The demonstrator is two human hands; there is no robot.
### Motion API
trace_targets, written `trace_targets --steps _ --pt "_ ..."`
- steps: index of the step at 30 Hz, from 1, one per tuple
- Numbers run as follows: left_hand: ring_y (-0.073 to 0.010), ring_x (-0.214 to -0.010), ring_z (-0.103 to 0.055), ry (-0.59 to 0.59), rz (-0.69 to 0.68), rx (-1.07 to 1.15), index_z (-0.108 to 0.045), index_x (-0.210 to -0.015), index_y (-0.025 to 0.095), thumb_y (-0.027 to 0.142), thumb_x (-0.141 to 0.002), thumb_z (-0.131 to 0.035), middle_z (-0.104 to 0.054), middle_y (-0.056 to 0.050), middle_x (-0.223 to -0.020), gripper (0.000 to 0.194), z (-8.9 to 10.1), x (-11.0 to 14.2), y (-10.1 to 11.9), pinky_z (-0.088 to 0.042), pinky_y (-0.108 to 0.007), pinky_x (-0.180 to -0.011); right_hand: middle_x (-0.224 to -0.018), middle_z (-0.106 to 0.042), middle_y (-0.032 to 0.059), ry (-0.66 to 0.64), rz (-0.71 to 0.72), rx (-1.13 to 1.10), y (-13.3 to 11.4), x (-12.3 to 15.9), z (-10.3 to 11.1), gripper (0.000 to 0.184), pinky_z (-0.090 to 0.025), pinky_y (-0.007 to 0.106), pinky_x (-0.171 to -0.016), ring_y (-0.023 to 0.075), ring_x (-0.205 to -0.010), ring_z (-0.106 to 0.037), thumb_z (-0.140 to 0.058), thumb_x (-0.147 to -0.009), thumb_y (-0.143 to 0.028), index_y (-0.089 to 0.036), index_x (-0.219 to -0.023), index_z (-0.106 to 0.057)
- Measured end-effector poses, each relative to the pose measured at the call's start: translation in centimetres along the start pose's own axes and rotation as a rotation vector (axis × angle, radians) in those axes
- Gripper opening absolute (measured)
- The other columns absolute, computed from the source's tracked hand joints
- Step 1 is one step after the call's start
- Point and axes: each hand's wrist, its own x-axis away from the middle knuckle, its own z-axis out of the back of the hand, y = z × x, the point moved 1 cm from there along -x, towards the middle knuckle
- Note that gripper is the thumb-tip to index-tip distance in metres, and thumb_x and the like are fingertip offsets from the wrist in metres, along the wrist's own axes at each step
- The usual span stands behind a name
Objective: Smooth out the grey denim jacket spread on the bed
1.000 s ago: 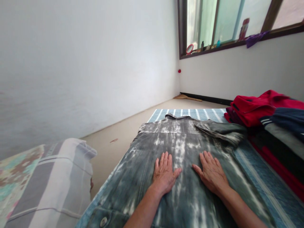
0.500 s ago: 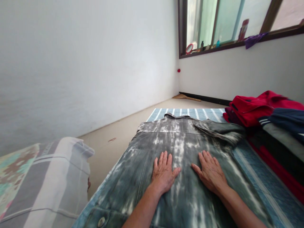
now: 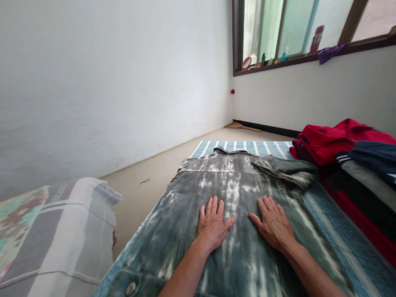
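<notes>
Got a grey-green tie-dyed denim jacket [image 3: 233, 194] spread out on a blue-and-white striped cloth [image 3: 332, 233], just beside a pile of folded red, navy and grey clothes [image 3: 360, 175]. Left hand [image 3: 213, 225] and right hand [image 3: 274, 220] both rest palm-down on the jacket, fingers loose and outstretched.

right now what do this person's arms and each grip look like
The left forearm and right forearm are bare as far as they show: no sleeve, watch or bracelet. The left grip and right grip are ungloved hands, with no rings visible.
</notes>
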Motion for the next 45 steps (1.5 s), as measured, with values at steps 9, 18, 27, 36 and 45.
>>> trace_targets --steps 9,18,27,36,45 --pt "-0.0247 -0.144 -0.009 -0.004 0.005 -0.031 -0.027 -0.147 0.017 0.063 -0.091 -0.016 -0.016 -0.01 -0.156 0.073 -0.08 0.02 0.03 -0.012 -0.049 -0.115 -0.149 -0.032 0.0163 0.003 0.001 0.001 0.04 -0.09 -0.03 0.068 -0.017 0.044 -0.112 0.0285 -0.139 -0.023 -0.033 -0.092 -0.055 -0.008 -0.14 -0.041" --pt "-0.0243 -0.144 -0.009 0.009 0.006 -0.032 -0.025 -0.147 0.017 0.064 -0.091 -0.015 -0.014 -0.009 -0.156 0.074 -0.58 -0.23 -0.15 -0.012 -0.049 -0.115 -0.149 -0.032 0.0159 -0.012 -0.002 0.018 -0.12 -0.02 0.32 0.067 -0.017 0.043 -0.112 0.028 -0.139 -0.024 -0.033 -0.093 -0.054 -0.008 -0.141 -0.041" --pt "-0.0243 -0.144 -0.009 0.02 0.005 -0.042 -0.026 -0.147 0.018 0.064 -0.09 -0.015 -0.015 -0.009 -0.156 0.074 -0.85 -0.2 -0.24 -0.013 -0.049 -0.115 -0.148 -0.032 0.0167 0.002 0.006 0.019 -0.08 -0.04 0.25 0.067 -0.018 0.044 -0.111 0.0288 -0.138 -0.025 -0.033 -0.092 -0.054 -0.008 -0.14 -0.041" --pt "-0.0235 -0.144 -0.008 0.019 0.007 -0.034 -0.025 -0.147 0.017 0.064 -0.091 -0.016 -0.015 -0.009 -0.156 0.074 -0.75 -0.22 -0.2 -0.012 -0.049 -0.116 -0.148 -0.033 0.0173 0.019 0.008 -0.002 -0.03 -0.02 0.15 0.066 -0.018 0.044 -0.112 0.0288 -0.138 -0.025 -0.034 -0.092 -0.054 -0.008 -0.139 -0.042" --pt "-0.0235 -0.144 -0.01 0.022 0.003 -0.044 -0.026 -0.147 0.017 0.063 -0.091 -0.016 -0.016 -0.009 -0.156 0.073 -0.48 -0.14 -0.15 -0.013 -0.048 -0.116 -0.148 -0.033 0.0172 0.016 0.006 -0.016 0.05 -0.08 0.02 0.066 -0.016 0.044 -0.111 0.0288 -0.139 -0.024 -0.034 -0.092 -0.053 -0.008 -0.139 -0.042"
